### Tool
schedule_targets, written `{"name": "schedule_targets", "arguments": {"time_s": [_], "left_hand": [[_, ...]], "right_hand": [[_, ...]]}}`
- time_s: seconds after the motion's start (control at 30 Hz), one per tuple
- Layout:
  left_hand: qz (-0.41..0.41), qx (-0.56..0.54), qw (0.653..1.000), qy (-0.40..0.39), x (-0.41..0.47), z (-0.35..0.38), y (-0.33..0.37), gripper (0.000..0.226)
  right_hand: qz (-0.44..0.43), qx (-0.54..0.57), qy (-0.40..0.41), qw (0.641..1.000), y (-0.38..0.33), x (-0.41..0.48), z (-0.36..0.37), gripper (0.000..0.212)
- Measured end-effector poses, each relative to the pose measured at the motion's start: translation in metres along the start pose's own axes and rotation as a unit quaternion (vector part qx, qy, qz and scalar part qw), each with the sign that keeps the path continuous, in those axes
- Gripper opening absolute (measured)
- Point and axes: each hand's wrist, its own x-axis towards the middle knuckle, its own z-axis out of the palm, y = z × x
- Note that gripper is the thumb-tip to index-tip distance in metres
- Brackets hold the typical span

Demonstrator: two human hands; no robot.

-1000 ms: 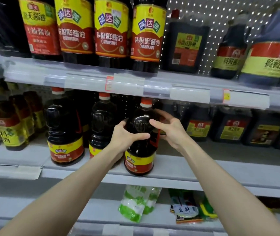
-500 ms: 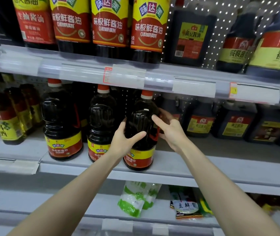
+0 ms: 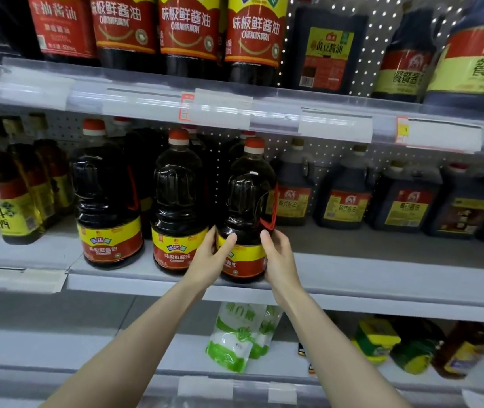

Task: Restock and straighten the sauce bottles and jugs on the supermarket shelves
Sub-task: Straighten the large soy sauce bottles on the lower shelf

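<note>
Together the left hand point(image 3: 208, 260) and right hand point(image 3: 279, 257) grip the sauce bottle point(image 3: 249, 198) low on its sides, upright at the shelf's point(image 3: 382, 287) front edge.

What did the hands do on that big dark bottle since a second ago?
The left hand and right hand slid down the soy sauce bottle, from its shoulder to its label, and still grip it. The bottle stands where it was, at the shelf edge beside two twin bottles.

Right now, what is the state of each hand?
Left hand: grips the sauce bottle at its label.
Right hand: grips the same bottle on its right side.
</note>
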Motion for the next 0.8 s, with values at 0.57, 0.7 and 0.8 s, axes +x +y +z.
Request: {"name": "schedule_targets", "arguments": {"time_s": [0.57,0.7,0.8], "left_hand": [[0.046,0.016,0.998,0.037,-0.003,0.015,-0.010,0.040],[0.035,0.020,0.999,0.007,-0.001,0.004,-0.015,0.058],[0.029,0.013,0.999,-0.015,0.004,-0.001,-0.019,0.067]], "right_hand": [[0.070,0.034,-0.079,0.994,-0.001,0.017,-0.014,0.026],[0.023,-0.025,-0.070,0.997,0.014,0.008,-0.006,0.046],[0.008,-0.034,-0.067,0.997,0.018,0.000,-0.002,0.053]]}}
